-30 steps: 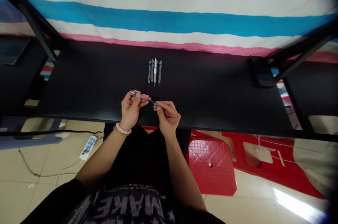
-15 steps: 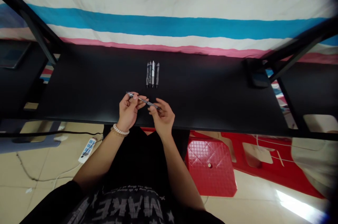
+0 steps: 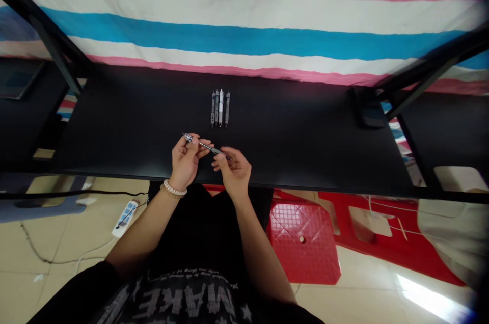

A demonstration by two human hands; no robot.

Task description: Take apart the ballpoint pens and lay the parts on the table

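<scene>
pen seemingly being worked from both ends: i have left fingers pinching one, right fingers gripping the other; next likely needs steadiness.

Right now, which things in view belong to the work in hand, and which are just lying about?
In the work:
pen, held in the left hand
right hand, at the pen's grip end
probably the four pens on the black table

Apart from it:
red stool
power strip on the floor
striped cloth
</scene>
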